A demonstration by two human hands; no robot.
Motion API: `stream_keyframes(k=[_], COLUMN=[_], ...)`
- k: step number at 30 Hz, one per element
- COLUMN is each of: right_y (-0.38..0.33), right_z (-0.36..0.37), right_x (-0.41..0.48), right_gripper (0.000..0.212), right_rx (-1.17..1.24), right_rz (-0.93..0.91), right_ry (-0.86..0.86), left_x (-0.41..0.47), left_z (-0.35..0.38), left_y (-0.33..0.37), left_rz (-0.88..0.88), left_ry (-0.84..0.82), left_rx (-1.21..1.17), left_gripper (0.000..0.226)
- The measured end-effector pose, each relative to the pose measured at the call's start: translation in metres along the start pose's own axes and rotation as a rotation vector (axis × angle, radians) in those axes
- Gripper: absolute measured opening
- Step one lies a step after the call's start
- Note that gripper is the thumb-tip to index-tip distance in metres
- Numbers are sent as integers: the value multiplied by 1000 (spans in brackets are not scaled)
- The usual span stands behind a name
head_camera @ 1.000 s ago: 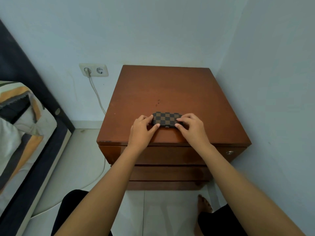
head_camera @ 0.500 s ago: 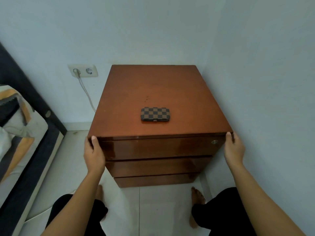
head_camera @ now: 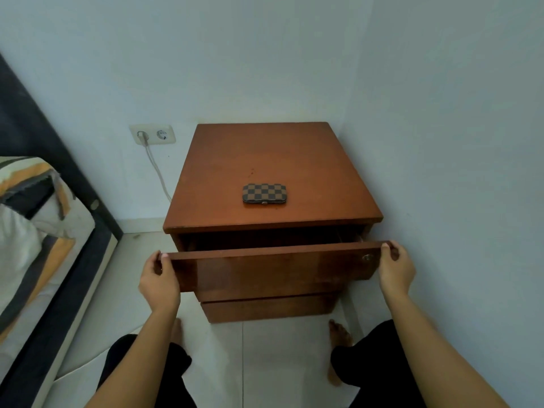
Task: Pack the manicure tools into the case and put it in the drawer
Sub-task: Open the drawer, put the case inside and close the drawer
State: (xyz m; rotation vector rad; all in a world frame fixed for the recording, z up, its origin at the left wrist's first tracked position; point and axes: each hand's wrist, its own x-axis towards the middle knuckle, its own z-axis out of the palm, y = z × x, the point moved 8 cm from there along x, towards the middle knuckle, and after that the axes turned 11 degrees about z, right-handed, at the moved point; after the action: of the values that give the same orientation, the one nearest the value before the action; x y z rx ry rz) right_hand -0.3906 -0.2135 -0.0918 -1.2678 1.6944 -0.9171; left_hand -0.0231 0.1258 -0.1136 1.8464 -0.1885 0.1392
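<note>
The top drawer, shut half a second ago, now stands partly open, left hand and right hand gripping its front's ends, while the closed case waits on the table.

One wide-angle view, from the person's head, looks forward and steeply down into a room corner. A wooden nightstand sits centre frame, close below; its top and front both show. Both forearms reach in from the bottom edge. A bed fills the left margin, with floor underneath. Straight edges bow outward toward the frame's borders.
</note>
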Motion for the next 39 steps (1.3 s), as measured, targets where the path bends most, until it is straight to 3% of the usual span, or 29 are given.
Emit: stream_keyframes(k=[13,19,23,31,36,39], right_y=[52,16,-36,-133,-152,-147], right_z=[-69,-54,-11,153,240,269], right_x=[-62,-46,-36,-70,-83,-81], right_gripper=[33,39,43,55,68,69], right_rx=[90,-190,-423,-659,-839,-938], right_rz=[12,-173,-379,-789,-933,-996], right_ry=[34,-80,-169,-484,-643,-693], left_x=[-85,-56,-14,39,57,59], left_z=[-64,-55,-24,119,153,156], left_y=[-2,22,54,80,67,60], left_rz=[18,182,356,631,670,673], left_ry=[46,-43,-88,-621,-788,-806], left_rx=[13,216,321,652,867,882], left_gripper=[38,39,39,68,72,72])
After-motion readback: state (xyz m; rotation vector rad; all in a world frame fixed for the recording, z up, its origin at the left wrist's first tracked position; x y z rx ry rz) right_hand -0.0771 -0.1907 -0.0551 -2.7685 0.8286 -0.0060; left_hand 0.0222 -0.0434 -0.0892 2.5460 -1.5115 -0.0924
